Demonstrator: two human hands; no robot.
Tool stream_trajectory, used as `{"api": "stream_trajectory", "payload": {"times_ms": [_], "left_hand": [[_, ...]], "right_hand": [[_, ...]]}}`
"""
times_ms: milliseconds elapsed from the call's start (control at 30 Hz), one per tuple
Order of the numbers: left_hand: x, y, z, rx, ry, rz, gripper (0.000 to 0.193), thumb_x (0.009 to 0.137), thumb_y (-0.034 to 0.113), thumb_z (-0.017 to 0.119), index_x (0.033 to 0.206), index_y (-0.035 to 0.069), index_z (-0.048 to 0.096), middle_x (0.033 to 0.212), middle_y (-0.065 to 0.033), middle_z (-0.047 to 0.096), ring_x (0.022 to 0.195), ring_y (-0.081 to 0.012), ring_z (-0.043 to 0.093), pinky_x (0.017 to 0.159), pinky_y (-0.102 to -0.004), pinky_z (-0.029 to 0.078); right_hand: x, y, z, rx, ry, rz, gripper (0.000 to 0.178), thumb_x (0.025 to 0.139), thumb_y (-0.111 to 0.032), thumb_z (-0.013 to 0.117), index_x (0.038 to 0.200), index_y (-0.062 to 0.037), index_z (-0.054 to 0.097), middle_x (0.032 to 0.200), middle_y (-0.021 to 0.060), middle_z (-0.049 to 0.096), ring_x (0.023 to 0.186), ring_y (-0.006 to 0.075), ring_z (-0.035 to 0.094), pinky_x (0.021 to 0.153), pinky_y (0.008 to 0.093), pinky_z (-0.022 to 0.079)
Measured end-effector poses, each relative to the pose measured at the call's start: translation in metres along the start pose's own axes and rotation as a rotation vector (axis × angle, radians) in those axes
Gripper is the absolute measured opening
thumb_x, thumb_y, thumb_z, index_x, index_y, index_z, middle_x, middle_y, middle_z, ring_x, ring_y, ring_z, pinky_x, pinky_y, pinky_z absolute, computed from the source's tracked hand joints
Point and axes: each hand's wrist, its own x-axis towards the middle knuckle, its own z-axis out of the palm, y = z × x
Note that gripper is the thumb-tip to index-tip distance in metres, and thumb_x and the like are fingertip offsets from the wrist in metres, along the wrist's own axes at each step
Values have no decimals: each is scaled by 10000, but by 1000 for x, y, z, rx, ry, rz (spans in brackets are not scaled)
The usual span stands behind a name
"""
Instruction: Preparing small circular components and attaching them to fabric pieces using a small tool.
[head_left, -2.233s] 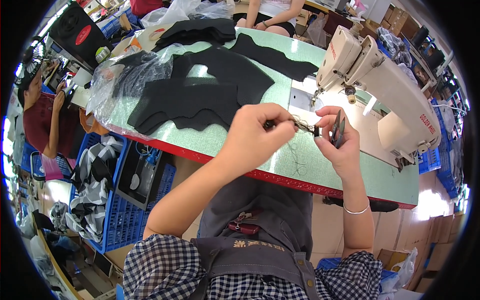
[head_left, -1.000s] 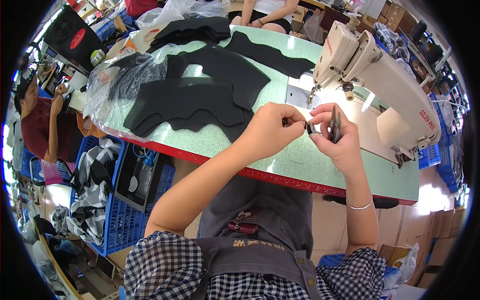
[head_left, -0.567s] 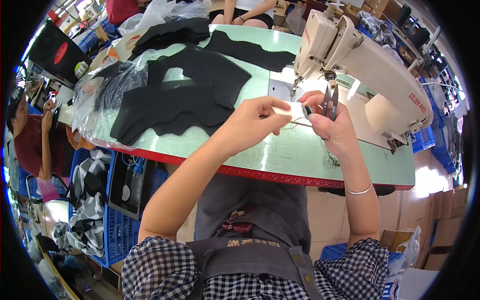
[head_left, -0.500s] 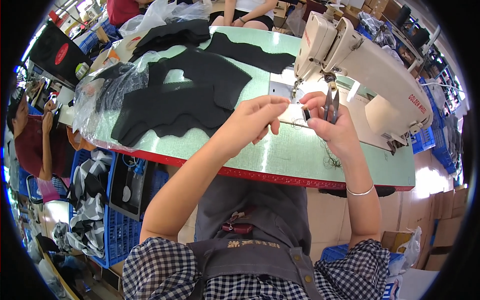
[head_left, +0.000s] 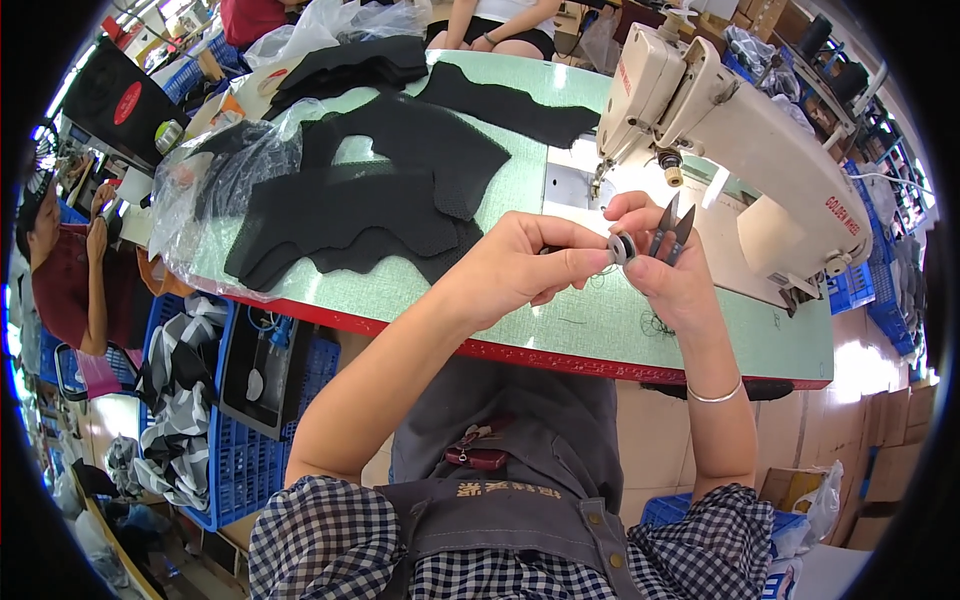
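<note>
Between my two hands, in front of the sewing machine's needle, is a small metal bobbin wound with dark thread. My left hand pinches it between thumb and fingers. My right hand has its thumb tip at the bobbin's right side. A pair of dark thread snips is held in the right hand too, blades pointing up and away from me. Loose dark thread lies on the table by the right wrist. The white sewing machine stands just beyond my hands.
Black mesh fabric pieces and a clear plastic bag cover the left of the green table. A blue crate of grey and black cloth stands at the lower left. One person works at left; others sit beyond the table.
My left hand has moved right and now pinches the bobbin, which was at the right fingertips. The snips have tilted, with their blades more apart.
</note>
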Motion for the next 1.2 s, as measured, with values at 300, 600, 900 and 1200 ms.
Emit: {"api": "stream_trajectory", "payload": {"times_ms": [300,600,900,1200], "left_hand": [[1,-3,2,293,149,165,138,789,118,605,838,-5,645,649,32,545,550,-11,429,474,-169,320],[-7,11,-3,453,274,279,122,785,77,587,818,-31,632,640,48,525,564,1,408,490,-169,307],[-9,-4,-18,548,187,62,156,784,104,577,868,-13,637,641,46,526,545,7,399,481,-165,285],[-5,9,-5,318,260,51,239,835,214,588,947,7,634,679,31,547,595,-16,447,527,-181,334]], "right_hand": [[2,-2,4,-205,20,-51,233,650,-22,646,876,-45,594,899,11,543,593,40,380,541,186,319],[0,-5,3,-630,123,-57,228,642,8,657,845,-59,577,740,-49,515,537,15,367,477,158,284],[-3,-8,6,-493,107,7,218,659,1,660,851,-63,581,743,-50,527,547,8,375,481,159,291],[-2,-10,11,-654,85,-75,242,643,-6,669,866,-62,591,755,-33,515,548,21,386,466,163,298]]}}
